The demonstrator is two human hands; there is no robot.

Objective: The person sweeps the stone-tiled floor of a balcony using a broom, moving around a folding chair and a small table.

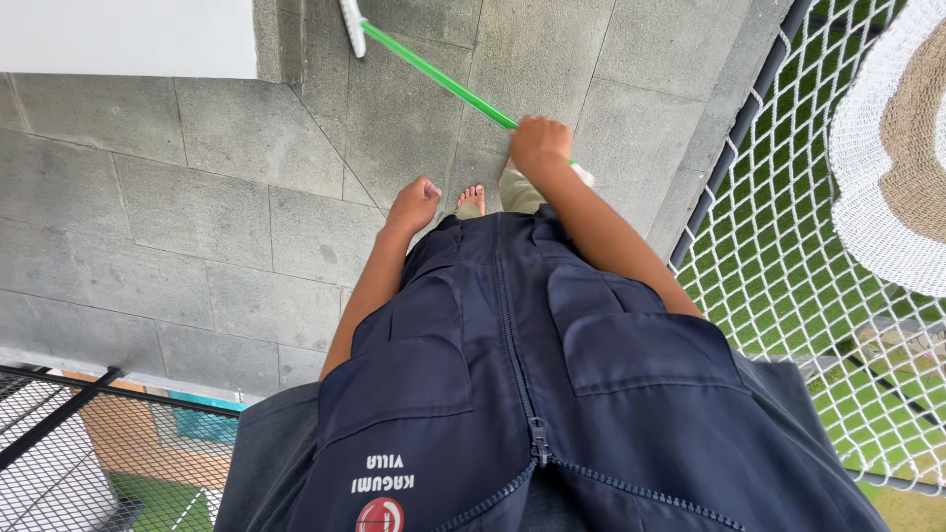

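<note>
My right hand (538, 143) is closed around the green handle (439, 76) of a broom or mop, near its upper end. The handle slants up and left to a white head (353, 25) resting on the grey stone floor (197, 197) at the top edge. My left hand (414, 204) hangs beside my hip with its fingers loosely curled and nothing in it. A bare foot (472, 198) shows between the two hands. My dark blue zip vest (512, 374) fills the lower middle of the view.
A white rope net in a dark metal frame (788, 256) runs along the right, with green grass far below. A woven round net (887, 158) hangs at the upper right. A white wall (128, 34) stands at top left. Black metal mesh (59, 443) sits at bottom left.
</note>
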